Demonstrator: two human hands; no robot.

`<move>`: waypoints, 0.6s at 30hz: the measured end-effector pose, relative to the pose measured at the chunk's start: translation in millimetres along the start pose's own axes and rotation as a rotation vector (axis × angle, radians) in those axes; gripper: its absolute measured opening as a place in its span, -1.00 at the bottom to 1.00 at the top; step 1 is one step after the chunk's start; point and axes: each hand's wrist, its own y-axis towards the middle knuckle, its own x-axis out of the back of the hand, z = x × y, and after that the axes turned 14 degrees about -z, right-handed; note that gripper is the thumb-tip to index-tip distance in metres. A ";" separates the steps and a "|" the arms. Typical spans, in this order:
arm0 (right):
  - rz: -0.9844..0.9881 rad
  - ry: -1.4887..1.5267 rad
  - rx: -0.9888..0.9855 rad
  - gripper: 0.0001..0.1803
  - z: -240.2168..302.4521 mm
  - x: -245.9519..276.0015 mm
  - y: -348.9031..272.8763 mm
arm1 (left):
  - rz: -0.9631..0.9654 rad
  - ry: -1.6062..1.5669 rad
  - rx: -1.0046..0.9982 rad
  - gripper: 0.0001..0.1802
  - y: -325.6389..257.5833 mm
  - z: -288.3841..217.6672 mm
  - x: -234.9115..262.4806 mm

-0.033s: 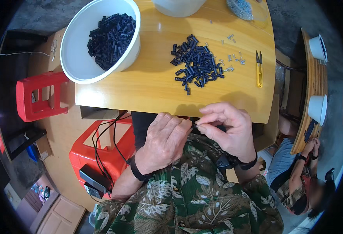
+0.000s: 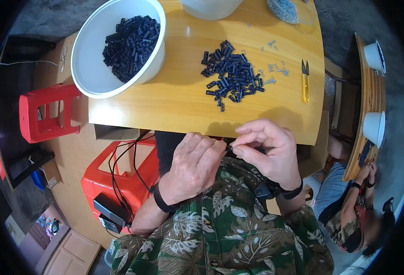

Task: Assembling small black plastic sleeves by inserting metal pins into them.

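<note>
Just off the table's near edge, both of my hands meet at the fingertips over my lap. My left hand (image 2: 193,161) is closed, its fingers curled round a small black plastic piece (image 2: 229,148) that shows only as a dark end. My right hand (image 2: 271,149) pinches with thumb and forefinger right at that end, its other fingers bent; anything tiny in the pinch is hidden. Beyond them on the table lies a loose pile of short black plastic tubes (image 2: 234,75). Small clear or metallic bits (image 2: 270,68) are scattered along the pile's right side.
A white tub (image 2: 87,59) of black tubes stands left on the yellow table (image 2: 165,112). Yellow-handled snips (image 2: 305,87) lie right; a clear dish (image 2: 284,11) stands at the far right. A red stool (image 2: 96,169) with cables is at left. Another person (image 2: 348,215) sits far right.
</note>
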 end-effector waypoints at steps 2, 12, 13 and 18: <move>0.015 0.112 -0.100 -0.67 -3.6 -0.2 2.3 | 0.008 0.000 -0.003 -0.61 -0.3 -1.2 1.0; 0.153 0.455 -0.429 -0.76 -23.2 -8.2 8.6 | -0.030 -0.104 0.132 -0.62 -6.2 2.9 1.3; 0.144 0.435 -0.428 -0.78 -24.9 -9.8 6.4 | -0.031 -0.105 0.131 -0.62 -6.9 3.1 2.2; -0.134 0.152 -0.163 -0.90 -41.6 -19.0 1.0 | -0.049 -0.090 0.249 -0.74 -11.5 8.1 1.4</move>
